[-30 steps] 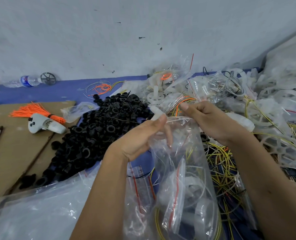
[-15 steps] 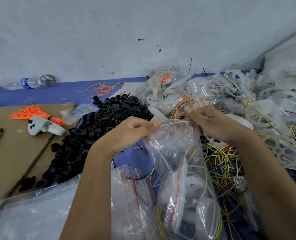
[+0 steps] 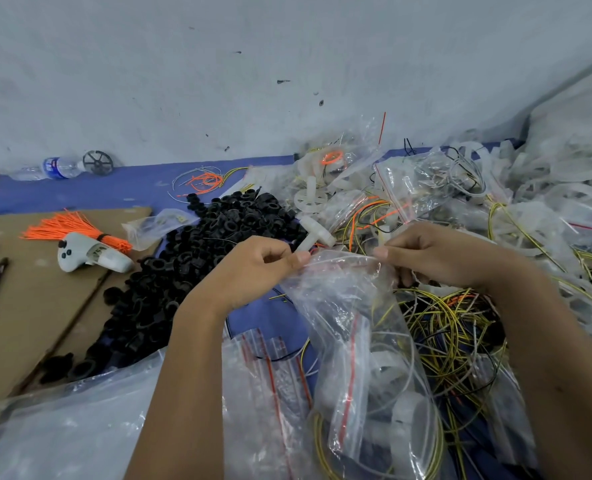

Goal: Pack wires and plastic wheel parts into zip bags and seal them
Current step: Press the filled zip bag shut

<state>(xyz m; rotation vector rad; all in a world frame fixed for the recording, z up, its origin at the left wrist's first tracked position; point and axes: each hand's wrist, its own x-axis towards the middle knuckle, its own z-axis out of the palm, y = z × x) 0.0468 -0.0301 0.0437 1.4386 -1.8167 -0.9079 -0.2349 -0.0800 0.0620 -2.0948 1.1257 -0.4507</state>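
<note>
Here the left hand [image 3: 253, 268] and the right hand [image 3: 436, 258] each pinch one end of the mouth of a clear zip bag [image 3: 350, 327], thumb against forefinger, the other fingers curled. The bag hangs from that top edge in front of the person, over smaller red-striped bags [image 3: 277, 372]. It looks thin, limp and slippery, and light, so it would best be held at the stiffer zip strip and pressed shut along it. What it holds cannot be told through the glare. Beyond lie yellow wires [image 3: 443, 337], a heap of black rings [image 3: 197, 258] and white wheel parts [image 3: 308, 199]; these are stiff and springy.
</note>
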